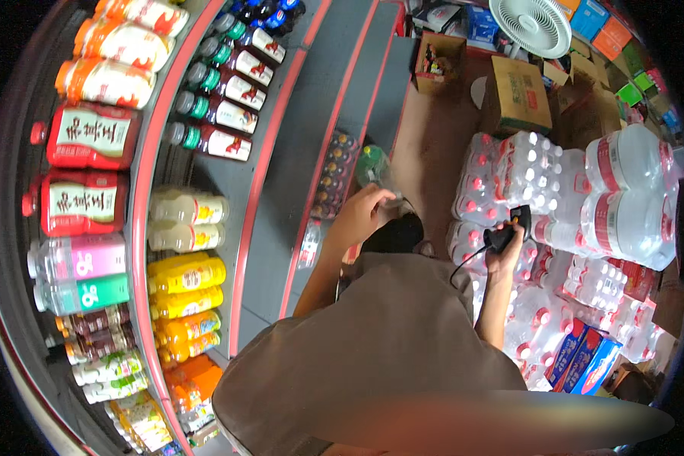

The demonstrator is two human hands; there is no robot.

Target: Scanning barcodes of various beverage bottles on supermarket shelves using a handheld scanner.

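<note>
My left hand [367, 208] is raised in front of the lower shelves with its fingers curled. Clear plastic shows by its fingertips, and whether they grip it is not plain. Just beyond the hand is a green plastic bottle [371, 164], partly hidden. In my right hand [507, 251] is a black corded handheld device [499, 236], probably a barcode scanner, with a small orange part near the thumb. Its cable runs down to my body. Behind that hand stand shrink-wrapped packs of water bottles [479, 196].
Shelves with red edges [262, 171] curve along the left, bearing dark juice bottles [228, 142], red bottles [91, 137] and yellow bottles [188, 275]. On the right are large water jugs [624, 219], a cardboard box [521, 94] and a white fan [530, 25]. A floor strip [436, 125] runs between.
</note>
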